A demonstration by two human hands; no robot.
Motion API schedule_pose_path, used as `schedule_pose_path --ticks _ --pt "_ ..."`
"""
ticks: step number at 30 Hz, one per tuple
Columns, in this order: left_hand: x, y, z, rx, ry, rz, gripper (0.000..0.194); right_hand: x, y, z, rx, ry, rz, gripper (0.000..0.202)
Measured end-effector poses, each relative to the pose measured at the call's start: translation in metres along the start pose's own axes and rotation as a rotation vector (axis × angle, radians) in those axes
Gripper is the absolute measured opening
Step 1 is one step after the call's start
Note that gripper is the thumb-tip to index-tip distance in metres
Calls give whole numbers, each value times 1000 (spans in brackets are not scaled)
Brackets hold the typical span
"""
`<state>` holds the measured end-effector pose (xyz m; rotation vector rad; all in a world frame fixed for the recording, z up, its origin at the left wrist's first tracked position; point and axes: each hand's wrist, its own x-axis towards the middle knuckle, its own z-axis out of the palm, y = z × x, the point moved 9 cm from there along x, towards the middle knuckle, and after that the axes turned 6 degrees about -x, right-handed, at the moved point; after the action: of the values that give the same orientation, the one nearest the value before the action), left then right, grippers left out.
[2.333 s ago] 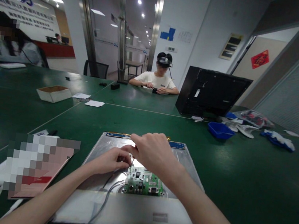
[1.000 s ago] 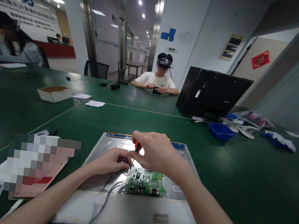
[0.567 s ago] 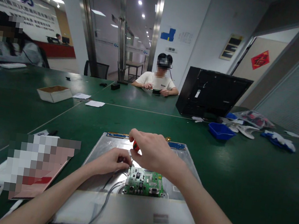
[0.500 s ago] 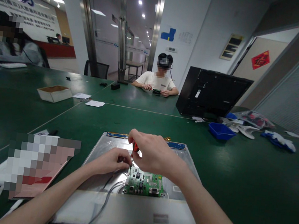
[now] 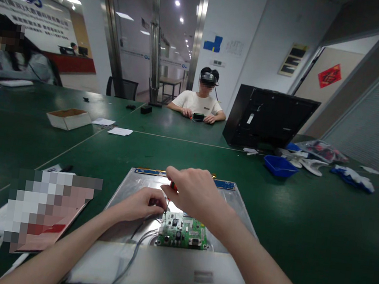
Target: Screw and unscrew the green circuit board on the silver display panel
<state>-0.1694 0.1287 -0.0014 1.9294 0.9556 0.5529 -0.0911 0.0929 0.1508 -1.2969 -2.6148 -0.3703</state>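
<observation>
A green circuit board (image 5: 182,232) lies on the silver metal back of a flat display panel (image 5: 229,208). My right hand (image 5: 195,189) is wrapped around the red and black handle of a screwdriver (image 5: 173,185). The screwdriver's shaft points down to the board's upper left corner. Beside that tip, my left hand (image 5: 150,202) is closed with thumb and fingers pinched together; whatever lies between them is hidden. Grey cables (image 5: 137,244) run from the board's left edge toward the panel's front. A blue circuit strip (image 5: 225,185) lines the panel's far edge.
Left of the panel lie a pink booklet (image 5: 71,212) and a white item with cables. Farther off are an open cardboard box (image 5: 69,119), a black monitor (image 5: 269,120), a blue tray (image 5: 280,166) and gloves (image 5: 354,178). A co-worker (image 5: 198,101) sits across the table.
My right hand has shifted slightly and turned around the screwdriver, whose handle tilts a little more to the right. My left hand stays in place.
</observation>
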Motion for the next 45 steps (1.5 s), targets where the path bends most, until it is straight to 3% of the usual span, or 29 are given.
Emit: schedule_pose_path --ticks 7,10,15,22,28,35,39,45 --pt "1 -2 0 -22 11 33 9 -3 -5 -5 181 -1 -86 21" --pt "0 -1 0 -25 14 11 10 -3 -3 -5 163 8 -78 15" --pt "0 1 1 -19 -11 -5 12 0 4 1 62 15 -18 26" --pt "0 -1 0 3 -1 1 11 0 0 -2 99 14 -54 12" --pt "1 0 1 2 -14 17 12 -3 1 -4 127 15 -82 15" --pt "0 4 -1 9 -12 -3 13 1 8 1 21 10 -8 25" --pt "1 3 -1 6 0 19 11 1 6 0 70 10 -22 12" --pt "1 -1 1 -22 -1 32 10 -4 -3 -6 173 35 -106 16"
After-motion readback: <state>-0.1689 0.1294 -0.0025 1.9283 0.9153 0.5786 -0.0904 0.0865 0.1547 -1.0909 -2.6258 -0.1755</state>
